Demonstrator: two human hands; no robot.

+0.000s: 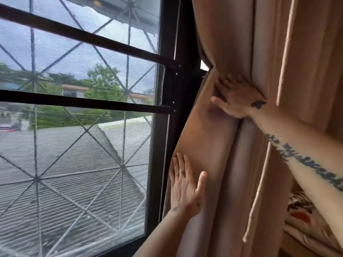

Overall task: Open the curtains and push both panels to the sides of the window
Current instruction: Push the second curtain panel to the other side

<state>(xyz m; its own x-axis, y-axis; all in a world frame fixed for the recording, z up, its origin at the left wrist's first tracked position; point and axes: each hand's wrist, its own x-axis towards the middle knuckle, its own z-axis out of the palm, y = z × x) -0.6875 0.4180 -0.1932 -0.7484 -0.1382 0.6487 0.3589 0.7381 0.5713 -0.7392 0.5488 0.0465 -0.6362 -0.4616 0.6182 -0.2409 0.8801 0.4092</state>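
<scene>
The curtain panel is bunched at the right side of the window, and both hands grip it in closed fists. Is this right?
Not quite. The head view shows the left hand and right hand pressing open and flat on the curtain panel, not fisted. It is bunched at the right of the window.

What we cannot see

The curtain (232, 136) is cut off at top and bottom, folds cover our right hand (235, 97) fingertips, and the patterned cloth (304, 216) is blurred.
</scene>
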